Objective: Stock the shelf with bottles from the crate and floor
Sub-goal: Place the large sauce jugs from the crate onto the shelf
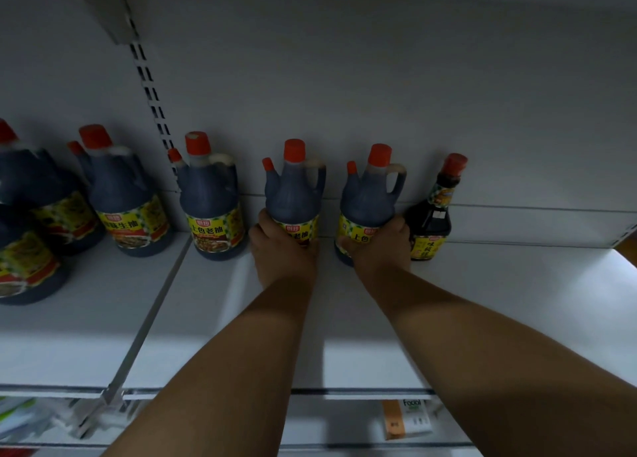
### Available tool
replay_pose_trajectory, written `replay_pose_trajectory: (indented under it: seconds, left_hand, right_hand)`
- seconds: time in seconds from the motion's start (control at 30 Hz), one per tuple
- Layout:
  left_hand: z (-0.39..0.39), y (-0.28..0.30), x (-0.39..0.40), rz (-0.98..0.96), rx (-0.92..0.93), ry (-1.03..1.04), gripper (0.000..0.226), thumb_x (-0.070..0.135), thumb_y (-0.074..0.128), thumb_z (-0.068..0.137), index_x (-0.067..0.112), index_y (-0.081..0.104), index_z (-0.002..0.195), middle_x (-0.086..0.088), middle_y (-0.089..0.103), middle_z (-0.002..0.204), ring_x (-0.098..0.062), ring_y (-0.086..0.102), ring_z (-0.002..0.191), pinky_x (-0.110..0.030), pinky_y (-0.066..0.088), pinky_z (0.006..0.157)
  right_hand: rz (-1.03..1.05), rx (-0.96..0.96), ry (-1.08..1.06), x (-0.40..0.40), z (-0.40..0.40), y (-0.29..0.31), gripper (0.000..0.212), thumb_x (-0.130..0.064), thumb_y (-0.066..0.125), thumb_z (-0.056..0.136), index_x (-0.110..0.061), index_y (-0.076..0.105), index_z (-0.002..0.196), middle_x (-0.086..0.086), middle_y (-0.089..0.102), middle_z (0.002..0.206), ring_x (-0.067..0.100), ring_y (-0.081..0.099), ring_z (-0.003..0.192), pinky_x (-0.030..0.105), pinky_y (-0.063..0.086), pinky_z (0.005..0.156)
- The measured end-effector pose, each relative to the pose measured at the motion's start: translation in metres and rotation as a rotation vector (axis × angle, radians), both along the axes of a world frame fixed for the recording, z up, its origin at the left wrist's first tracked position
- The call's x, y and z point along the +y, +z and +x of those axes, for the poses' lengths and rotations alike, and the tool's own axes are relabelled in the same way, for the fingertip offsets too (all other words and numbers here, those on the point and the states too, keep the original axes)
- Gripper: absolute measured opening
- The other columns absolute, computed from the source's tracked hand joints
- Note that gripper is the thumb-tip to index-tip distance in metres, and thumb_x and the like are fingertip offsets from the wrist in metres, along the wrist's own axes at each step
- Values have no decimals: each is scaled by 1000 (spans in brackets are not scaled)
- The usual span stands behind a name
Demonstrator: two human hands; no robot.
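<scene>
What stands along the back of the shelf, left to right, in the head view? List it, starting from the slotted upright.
Free jug → jug held by the left hand → jug held by the right hand → slim bottle.

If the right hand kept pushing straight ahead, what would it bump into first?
Probably the shelf's white back wall: the right hand holds a jug near it. The small bottle stands just beside. Depth is unclear.

White shelf [482, 284], upright dark bottles [210, 198], perhaps seven
</scene>
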State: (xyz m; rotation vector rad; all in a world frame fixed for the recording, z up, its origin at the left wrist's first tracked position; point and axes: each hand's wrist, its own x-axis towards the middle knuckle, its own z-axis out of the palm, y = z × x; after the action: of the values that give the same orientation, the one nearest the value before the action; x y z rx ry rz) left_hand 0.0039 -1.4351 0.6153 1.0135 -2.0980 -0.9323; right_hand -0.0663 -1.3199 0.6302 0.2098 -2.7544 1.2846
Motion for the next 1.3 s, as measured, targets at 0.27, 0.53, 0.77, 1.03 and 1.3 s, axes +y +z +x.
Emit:
replay_pose_trajectory:
  seconds: [0.27, 0.53, 0.77, 1.03, 1.3]
  left_hand:
    - [-3, -2, -3, -17, -5, -9, 106, 34, 85, 69, 6, 22, 149, -18, 38, 139, -37, 42, 127, -47, 42, 100]
    - [-1, -1, -7, -14, -20, -45, 106, 34, 86, 67, 6, 24, 148, -18, 38, 138, -37, 42, 128, -47, 41, 103]
    - [3, 3, -10, 11, -42, -94, 110, 33, 86, 68, 6, 19, 151, -18, 35, 142, -36, 40, 130, -44, 40, 103]
    - [38, 15, 6, 70, -92, -92, 100, 38, 81, 75, 1, 24, 149, -22, 34, 145, -41, 39, 132, -46, 38, 106]
    - [108, 26, 32, -67, -219, -172, 84, 39, 72, 83, 7, 28, 148, -17, 37, 145, -35, 42, 130, -40, 38, 104]
  right_hand:
    - [5, -2, 51, 4, -6, -2, 99, -40, 88, 66, -5, 32, 140, 15, 39, 142, 33, 40, 133, 44, 38, 109]
    - [-1, -26, 42, 1, -5, 0, 97, -36, 88, 67, -6, 32, 140, 14, 39, 143, 34, 42, 132, 45, 40, 107]
    - [-1, -76, 26, -1, -2, 5, 99, -37, 89, 66, -5, 32, 140, 15, 38, 143, 35, 41, 132, 46, 40, 107]
    - [115, -121, 67, 13, 36, 21, 89, -40, 80, 75, -3, 34, 142, 19, 41, 141, 37, 42, 130, 43, 42, 104]
    - [238, -88, 179, 31, 90, 40, 72, -44, 69, 86, -5, 38, 138, 16, 40, 140, 33, 42, 128, 33, 39, 101]
